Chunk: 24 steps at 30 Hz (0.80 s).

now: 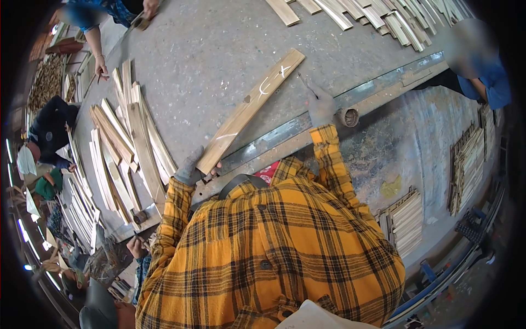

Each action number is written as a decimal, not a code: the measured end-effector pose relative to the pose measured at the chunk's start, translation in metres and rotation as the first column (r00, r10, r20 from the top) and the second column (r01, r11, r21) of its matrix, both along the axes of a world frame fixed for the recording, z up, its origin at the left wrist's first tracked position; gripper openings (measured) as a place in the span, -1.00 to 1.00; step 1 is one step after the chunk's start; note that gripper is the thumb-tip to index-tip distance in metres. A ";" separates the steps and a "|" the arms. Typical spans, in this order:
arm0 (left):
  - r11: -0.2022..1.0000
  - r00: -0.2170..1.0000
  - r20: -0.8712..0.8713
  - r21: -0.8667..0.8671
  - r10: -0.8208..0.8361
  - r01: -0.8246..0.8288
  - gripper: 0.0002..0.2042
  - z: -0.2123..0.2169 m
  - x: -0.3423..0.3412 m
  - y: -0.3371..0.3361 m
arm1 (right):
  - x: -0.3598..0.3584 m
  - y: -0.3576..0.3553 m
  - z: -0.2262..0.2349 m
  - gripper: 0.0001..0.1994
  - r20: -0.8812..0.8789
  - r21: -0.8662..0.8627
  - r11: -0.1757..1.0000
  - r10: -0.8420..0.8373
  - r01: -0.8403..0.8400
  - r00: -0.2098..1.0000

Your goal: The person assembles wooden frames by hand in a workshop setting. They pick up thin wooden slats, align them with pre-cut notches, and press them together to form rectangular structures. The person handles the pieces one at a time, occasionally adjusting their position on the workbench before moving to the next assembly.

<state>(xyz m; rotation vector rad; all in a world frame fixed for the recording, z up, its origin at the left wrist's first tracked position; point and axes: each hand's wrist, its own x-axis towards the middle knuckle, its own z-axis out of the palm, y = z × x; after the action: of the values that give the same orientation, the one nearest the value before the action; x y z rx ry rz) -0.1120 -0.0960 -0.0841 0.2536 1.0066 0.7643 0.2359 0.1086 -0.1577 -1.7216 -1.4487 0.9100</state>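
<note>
A long flat wooden board (249,109) lies slanted across the grey worktable, with white marks drawn on its top face. My left hand (189,169), in a grey glove with bare fingertips, is closed around the near end of this board. Off the board's far right end, my right hand (320,107), also in a grey glove, is closed on a thin dark stick-like tool (304,82). Its tip points toward the board but stays apart from it. Just right of that hand stands a small round brown cup (348,117) at the table edge.
A metal strip (274,134) runs along the table's near edge. Loose wooden strips (129,137) pile up at left, and more strips (378,16) lie at the far right. Another person's hand (101,67) is at the far left; a person in blue (487,82) sits at right.
</note>
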 end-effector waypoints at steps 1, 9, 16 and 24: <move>1.000 1.000 -0.011 -0.001 -0.006 0.006 -0.38 -0.001 0.000 0.001 | -0.003 0.006 -0.004 -0.76 0.112 0.070 0.997 0.030 -0.038 0.993; 0.995 0.990 -0.120 -0.055 0.078 -0.085 -0.53 0.004 0.011 0.001 | -0.016 0.026 -0.013 -0.72 0.351 0.190 0.973 0.055 -0.129 0.935; 0.994 0.986 -0.144 -0.068 0.078 -0.088 -0.54 0.021 0.013 0.010 | -0.022 0.019 -0.033 -0.60 0.404 0.284 0.923 0.131 -0.260 0.905; 0.991 0.977 -0.190 -0.068 0.097 -0.112 -0.56 0.020 0.010 0.012 | -0.005 0.015 0.019 -0.58 0.595 0.074 0.942 0.222 -0.328 0.772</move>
<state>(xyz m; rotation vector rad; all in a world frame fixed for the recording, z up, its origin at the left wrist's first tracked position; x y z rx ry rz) -0.1015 -0.0844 -0.0640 0.2083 1.2330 0.8049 0.2309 0.1234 -0.1389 -1.7596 -2.1621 0.3706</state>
